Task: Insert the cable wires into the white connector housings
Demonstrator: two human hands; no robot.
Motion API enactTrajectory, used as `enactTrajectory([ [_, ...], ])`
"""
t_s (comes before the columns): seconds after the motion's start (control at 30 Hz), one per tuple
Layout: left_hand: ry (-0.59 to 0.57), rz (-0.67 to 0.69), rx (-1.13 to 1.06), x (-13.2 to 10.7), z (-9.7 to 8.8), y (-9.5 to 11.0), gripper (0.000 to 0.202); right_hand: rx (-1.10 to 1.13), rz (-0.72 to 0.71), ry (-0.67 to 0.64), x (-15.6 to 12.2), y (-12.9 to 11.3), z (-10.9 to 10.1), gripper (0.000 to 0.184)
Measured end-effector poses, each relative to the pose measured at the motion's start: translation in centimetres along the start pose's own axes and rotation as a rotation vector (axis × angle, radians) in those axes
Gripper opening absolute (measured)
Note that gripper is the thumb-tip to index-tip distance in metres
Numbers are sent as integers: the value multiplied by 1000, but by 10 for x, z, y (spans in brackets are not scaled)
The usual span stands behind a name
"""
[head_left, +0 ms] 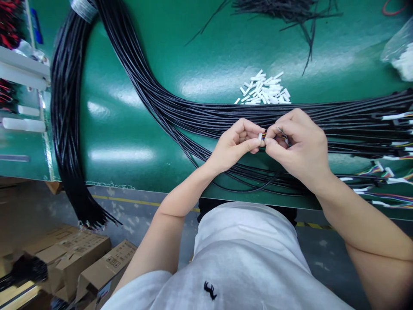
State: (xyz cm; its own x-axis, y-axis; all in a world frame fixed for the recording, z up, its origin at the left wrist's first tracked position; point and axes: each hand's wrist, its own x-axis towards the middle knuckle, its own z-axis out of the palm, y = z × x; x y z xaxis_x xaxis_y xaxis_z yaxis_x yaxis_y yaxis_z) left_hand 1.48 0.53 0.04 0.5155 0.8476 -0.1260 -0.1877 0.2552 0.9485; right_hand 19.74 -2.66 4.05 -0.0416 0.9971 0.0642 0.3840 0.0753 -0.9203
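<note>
My left hand [240, 140] pinches a small white connector [260, 137] between thumb and fingertips. Thin coloured wires [263, 136] run from it into my right hand [298, 140], whose thumb and forefinger are closed on them. Both hands meet above a thick bundle of black cables [200, 114] lying across the green table. Just beyond my hands is a pile of short white sleeves [266, 89]. The rest of the wires is hidden inside my right hand.
Cable ends with white connectors [389, 172] fan out at right. The bundle bends round at left and hangs over the table [112, 163] edge. Thin black strips [280, 8] lie at the back, a plastic bag [402, 54] at far right. Cardboard boxes [87, 258] stand on the floor.
</note>
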Motion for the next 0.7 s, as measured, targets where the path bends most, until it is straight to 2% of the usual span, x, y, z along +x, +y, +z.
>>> enactTrajectory([
  [0.17,21,14,-1,0,1,-2,43,49,53,-24,4,1,-3,20],
  [0.33,108,41,-28,3,-2,-3,41,342,212,-88,9,6,-12,12],
  [0.5,121,42,52,2,-1,1,45,560,307,-179,11,6,-12,19],
  [0.6,126,126,152,-1,1,3,44,552,347,-246,13,4,-9,23],
  [0.7,131,181,224,-3,2,4,42,525,362,-245,14,3,-9,20],
])
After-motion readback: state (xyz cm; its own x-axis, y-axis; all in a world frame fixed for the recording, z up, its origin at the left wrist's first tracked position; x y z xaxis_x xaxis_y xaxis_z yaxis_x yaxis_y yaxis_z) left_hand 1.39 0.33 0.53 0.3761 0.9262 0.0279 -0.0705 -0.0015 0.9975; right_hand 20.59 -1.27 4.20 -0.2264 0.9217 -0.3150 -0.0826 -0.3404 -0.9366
